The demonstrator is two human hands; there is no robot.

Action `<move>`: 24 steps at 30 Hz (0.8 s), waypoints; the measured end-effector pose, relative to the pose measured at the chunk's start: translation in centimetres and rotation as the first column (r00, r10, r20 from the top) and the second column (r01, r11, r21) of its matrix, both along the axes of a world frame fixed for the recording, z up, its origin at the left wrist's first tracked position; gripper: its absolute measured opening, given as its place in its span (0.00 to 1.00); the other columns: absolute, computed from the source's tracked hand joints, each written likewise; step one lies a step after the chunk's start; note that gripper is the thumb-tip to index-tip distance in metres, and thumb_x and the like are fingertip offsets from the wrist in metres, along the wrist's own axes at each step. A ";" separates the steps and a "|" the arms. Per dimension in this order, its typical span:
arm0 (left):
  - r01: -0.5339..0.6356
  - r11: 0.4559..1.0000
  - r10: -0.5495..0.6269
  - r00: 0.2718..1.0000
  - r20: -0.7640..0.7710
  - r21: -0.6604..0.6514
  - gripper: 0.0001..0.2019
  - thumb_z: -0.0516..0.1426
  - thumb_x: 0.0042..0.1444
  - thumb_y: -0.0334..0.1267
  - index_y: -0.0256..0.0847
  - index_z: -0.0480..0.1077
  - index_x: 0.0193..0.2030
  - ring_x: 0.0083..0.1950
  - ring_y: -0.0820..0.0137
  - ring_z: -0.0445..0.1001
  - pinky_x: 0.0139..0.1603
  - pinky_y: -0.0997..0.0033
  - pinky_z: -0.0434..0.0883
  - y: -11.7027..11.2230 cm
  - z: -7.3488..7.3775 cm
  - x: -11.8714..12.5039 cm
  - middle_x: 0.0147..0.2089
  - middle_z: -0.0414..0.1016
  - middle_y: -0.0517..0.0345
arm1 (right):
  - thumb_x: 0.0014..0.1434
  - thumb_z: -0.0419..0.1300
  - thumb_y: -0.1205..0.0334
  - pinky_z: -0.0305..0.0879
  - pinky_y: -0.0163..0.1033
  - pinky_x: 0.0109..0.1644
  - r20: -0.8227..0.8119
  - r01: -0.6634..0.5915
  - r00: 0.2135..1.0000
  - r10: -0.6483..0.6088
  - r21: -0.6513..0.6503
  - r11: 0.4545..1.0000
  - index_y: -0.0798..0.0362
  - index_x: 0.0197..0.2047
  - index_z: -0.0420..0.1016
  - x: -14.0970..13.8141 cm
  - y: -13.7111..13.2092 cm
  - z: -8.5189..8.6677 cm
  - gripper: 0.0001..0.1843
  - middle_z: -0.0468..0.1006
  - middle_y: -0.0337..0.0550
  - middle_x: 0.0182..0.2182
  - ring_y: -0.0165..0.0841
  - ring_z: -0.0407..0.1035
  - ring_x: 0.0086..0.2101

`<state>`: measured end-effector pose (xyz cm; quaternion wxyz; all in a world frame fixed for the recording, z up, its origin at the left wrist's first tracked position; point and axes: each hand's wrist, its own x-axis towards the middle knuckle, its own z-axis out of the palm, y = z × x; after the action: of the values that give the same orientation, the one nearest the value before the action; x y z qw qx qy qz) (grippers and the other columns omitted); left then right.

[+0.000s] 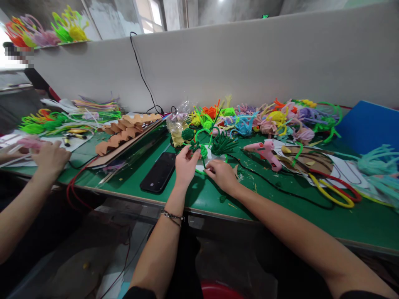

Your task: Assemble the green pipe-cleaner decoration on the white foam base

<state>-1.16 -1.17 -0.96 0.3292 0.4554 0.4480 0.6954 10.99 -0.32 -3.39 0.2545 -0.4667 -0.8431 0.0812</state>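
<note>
My left hand (186,166) is closed, fingertips pinching a green pipe cleaner piece (203,153) with a bunched, knotted head. To its right my right hand (223,176) is closed too, thumb and forefinger pressed on a dark green strand that hangs from the same piece. A dark green fringed pipe cleaner tuft (223,143) lies just beyond my fingers, and bright green strands curve around there. What lies under my fingertips is partly hidden. A black phone (158,172) lies left of my left hand. Right of my hands rests a pink glue gun (264,153).
Colourful pipe cleaner bundles (274,118) line the back by a grey partition (237,62). Scissors (336,189) with red and yellow handles lie on the right near a blue panel (370,128). At left, a co-worker's hand (46,158) holds something pink beside wavy brown cardboard (127,128).
</note>
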 end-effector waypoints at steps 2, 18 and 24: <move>-0.001 1.000 0.001 1.000 -0.004 -0.003 0.07 0.58 0.41 0.36 0.37 0.65 0.27 0.24 0.76 0.68 0.27 0.76 0.68 0.0 0.0 0.0 0.22 0.68 0.63 | 0.50 0.57 0.69 0.52 0.32 0.28 -0.039 0.013 0.999 -0.013 -0.008 1.000 0.55 0.28 0.70 0.0 0.2 -0.2 0.02 0.70 0.38 0.24 0.27 0.62 0.25; 0.025 1.000 -0.025 1.000 0.003 -0.007 0.04 0.56 0.42 0.33 0.37 0.66 0.27 0.23 0.76 0.67 0.27 0.76 0.68 -0.1 0.1 0.1 0.22 0.67 0.64 | 0.47 0.55 0.71 0.49 0.31 0.28 -0.195 -0.072 0.978 0.068 -0.016 0.997 0.54 0.24 0.65 -0.1 0.4 -0.5 0.04 0.65 0.35 0.21 0.26 0.57 0.24; 0.013 1.000 -0.013 1.000 -0.009 -0.013 0.04 0.56 0.42 0.34 0.38 0.66 0.27 0.23 0.76 0.68 0.26 0.76 0.67 0.0 0.0 0.1 0.21 0.66 0.64 | 0.47 0.56 0.70 0.54 0.30 0.28 -0.303 -0.073 0.952 0.043 -0.089 0.993 0.55 0.27 0.67 -0.1 0.6 -0.8 0.02 0.68 0.35 0.21 0.25 0.60 0.22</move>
<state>-1.10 -1.12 -0.98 0.3346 0.4594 0.4511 0.6881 10.91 0.26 -4.16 0.3539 -0.4360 -0.8028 0.2004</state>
